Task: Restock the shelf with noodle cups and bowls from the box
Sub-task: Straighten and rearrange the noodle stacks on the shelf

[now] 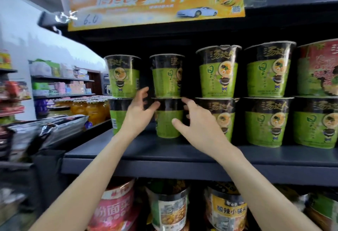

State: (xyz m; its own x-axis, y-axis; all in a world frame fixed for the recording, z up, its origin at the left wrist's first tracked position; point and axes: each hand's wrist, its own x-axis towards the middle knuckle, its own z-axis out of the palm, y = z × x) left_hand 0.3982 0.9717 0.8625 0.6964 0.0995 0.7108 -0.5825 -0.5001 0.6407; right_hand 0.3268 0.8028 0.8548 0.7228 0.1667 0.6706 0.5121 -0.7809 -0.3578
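Forearms, mine, reached up from below. Left hand (139, 110): fingers spread and loose, gripping nothing, just left of the lower green cup (169, 119). Right hand (196, 124): likewise slack and empty, thumb lying across that cup's front. Lower green cup: stood on the shelf (164, 150) between both hands, bearing an upper green cup (167, 75). Judged light, thin-walled, film-slick, easily dented; best held low on both sides. Box: not in view.
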